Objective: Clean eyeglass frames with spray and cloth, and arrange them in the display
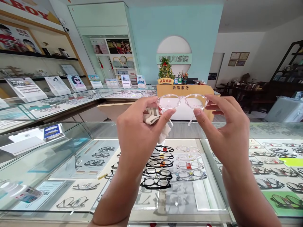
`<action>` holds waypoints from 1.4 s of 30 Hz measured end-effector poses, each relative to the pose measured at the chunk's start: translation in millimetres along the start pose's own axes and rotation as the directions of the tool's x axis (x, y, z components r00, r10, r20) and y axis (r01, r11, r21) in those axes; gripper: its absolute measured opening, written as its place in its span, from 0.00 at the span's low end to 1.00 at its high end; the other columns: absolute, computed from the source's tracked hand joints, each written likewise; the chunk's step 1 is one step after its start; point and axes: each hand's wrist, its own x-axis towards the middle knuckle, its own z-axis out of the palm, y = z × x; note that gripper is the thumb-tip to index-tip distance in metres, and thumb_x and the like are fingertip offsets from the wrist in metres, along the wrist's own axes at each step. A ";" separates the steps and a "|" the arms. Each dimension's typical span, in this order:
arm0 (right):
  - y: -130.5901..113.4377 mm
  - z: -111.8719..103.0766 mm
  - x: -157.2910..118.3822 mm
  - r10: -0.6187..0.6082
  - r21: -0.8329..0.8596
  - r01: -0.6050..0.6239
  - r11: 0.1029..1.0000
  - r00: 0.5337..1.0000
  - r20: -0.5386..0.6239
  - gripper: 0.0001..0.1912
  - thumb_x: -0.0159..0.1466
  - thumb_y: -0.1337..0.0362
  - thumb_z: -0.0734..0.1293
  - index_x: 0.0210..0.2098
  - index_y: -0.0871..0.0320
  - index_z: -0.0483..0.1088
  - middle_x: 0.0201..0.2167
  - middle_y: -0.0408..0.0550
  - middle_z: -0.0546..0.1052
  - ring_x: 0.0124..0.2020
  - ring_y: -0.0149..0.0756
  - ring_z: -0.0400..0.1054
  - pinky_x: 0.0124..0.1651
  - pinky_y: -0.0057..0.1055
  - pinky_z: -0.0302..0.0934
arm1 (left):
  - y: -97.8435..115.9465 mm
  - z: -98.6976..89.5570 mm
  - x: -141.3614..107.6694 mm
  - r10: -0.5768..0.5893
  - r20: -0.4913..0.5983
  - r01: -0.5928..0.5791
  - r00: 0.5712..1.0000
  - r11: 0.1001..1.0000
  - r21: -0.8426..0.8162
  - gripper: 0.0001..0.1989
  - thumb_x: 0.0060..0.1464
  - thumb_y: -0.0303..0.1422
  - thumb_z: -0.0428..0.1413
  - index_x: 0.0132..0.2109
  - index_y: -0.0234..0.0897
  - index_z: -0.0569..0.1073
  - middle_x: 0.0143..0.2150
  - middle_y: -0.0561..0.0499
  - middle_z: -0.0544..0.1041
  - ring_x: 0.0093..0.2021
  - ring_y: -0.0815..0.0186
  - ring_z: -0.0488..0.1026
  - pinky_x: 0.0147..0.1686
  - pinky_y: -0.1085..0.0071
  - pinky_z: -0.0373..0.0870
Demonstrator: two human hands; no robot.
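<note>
Clear-framed eyeglasses (182, 97) are held up level in front of me, above the glass display case. Printed lettering shows on their lenses, and the temples point down and inward. My left hand (139, 129) pinches the left end of the frame between thumb and fingers. A light cloth (152, 118) with stripes is also tucked in that hand and hangs below it. At the right end, my right hand (228, 126) grips the frame, its thumb near the lower rim. Below the hands, black-framed glasses (156, 183) and clear-framed glasses (191, 175) lie in rows inside the case.
A white bottle (22, 191) lies tipped at the left of the case, near a white open box (26, 138). More glasses (270, 183) fill the case on the right. Farther off stand a wooden counter (213, 91) with a plant (165, 68) and cardboard signs (26, 90).
</note>
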 end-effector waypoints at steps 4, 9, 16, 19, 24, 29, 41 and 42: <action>-2.0 -2.6 -1.1 0.011 0.022 -0.011 1.000 1.000 -0.011 0.17 0.71 0.53 0.74 0.58 0.47 0.79 0.51 0.52 0.82 0.50 0.50 0.79 0.55 0.55 0.77 | 1.4 -0.1 -0.9 -0.016 0.021 0.016 1.000 1.000 -0.006 0.22 0.58 0.55 0.72 0.53 0.51 0.84 0.44 0.51 0.89 0.43 0.54 0.87 0.44 0.55 0.84; -3.0 -4.3 -1.9 0.007 0.014 -0.007 1.000 1.000 -0.022 0.17 0.71 0.55 0.74 0.59 0.45 0.79 0.52 0.52 0.81 0.51 0.50 0.78 0.55 0.56 0.77 | 2.0 0.8 -1.3 -0.012 0.023 0.012 1.000 1.000 -0.012 0.22 0.58 0.55 0.72 0.54 0.52 0.84 0.46 0.52 0.89 0.42 0.55 0.87 0.45 0.54 0.84; -4.3 -2.8 -3.3 -0.021 -0.020 0.021 1.000 0.999 -0.028 0.18 0.71 0.55 0.74 0.60 0.45 0.79 0.52 0.53 0.81 0.50 0.51 0.79 0.54 0.56 0.78 | 2.8 0.1 0.3 -0.012 0.006 0.012 1.000 1.000 -0.024 0.20 0.58 0.54 0.73 0.52 0.52 0.85 0.44 0.53 0.89 0.39 0.56 0.87 0.40 0.56 0.84; -6.8 -3.1 -4.6 -0.018 0.005 0.019 1.000 0.999 -0.029 0.18 0.72 0.56 0.74 0.60 0.45 0.79 0.53 0.53 0.82 0.51 0.51 0.79 0.54 0.57 0.78 | 4.4 -2.6 0.1 -0.021 -0.005 0.021 1.000 0.999 -0.033 0.21 0.57 0.55 0.73 0.51 0.51 0.84 0.44 0.53 0.89 0.38 0.56 0.86 0.40 0.56 0.84; -8.5 -2.9 -4.2 -0.013 0.041 0.015 0.999 0.999 -0.042 0.18 0.71 0.58 0.75 0.60 0.46 0.80 0.54 0.53 0.81 0.53 0.50 0.79 0.56 0.57 0.77 | 5.0 -4.1 0.4 -0.050 0.012 0.050 0.999 0.998 -0.033 0.23 0.57 0.59 0.71 0.51 0.53 0.83 0.45 0.53 0.89 0.38 0.55 0.85 0.38 0.54 0.85; -2.9 -0.6 -0.9 0.007 0.041 -0.007 0.999 1.000 0.003 0.19 0.71 0.57 0.74 0.61 0.46 0.79 0.53 0.52 0.82 0.52 0.50 0.80 0.56 0.55 0.78 | 4.9 -1.2 0.9 -0.044 0.002 0.044 0.999 0.998 -0.045 0.24 0.57 0.57 0.72 0.53 0.52 0.81 0.49 0.52 0.88 0.39 0.57 0.85 0.40 0.54 0.84; 0.6 3.1 -1.2 -0.007 0.026 0.009 1.000 0.996 -0.084 0.20 0.71 0.54 0.76 0.62 0.44 0.80 0.53 0.52 0.84 0.51 0.50 0.81 0.55 0.56 0.79 | 4.7 15.5 -5.5 -0.052 -0.026 0.050 0.998 0.995 -0.086 0.27 0.62 0.50 0.71 0.63 0.50 0.75 0.58 0.47 0.83 0.42 0.59 0.84 0.40 0.60 0.82; 0.4 3.2 -1.4 -0.016 0.020 0.018 1.000 0.996 -0.091 0.21 0.72 0.55 0.76 0.63 0.43 0.79 0.53 0.52 0.84 0.51 0.51 0.81 0.55 0.56 0.79 | 4.6 17.3 -5.7 -0.067 -0.019 0.065 0.998 0.993 -0.101 0.26 0.63 0.50 0.70 0.63 0.50 0.75 0.58 0.47 0.83 0.42 0.60 0.84 0.40 0.60 0.82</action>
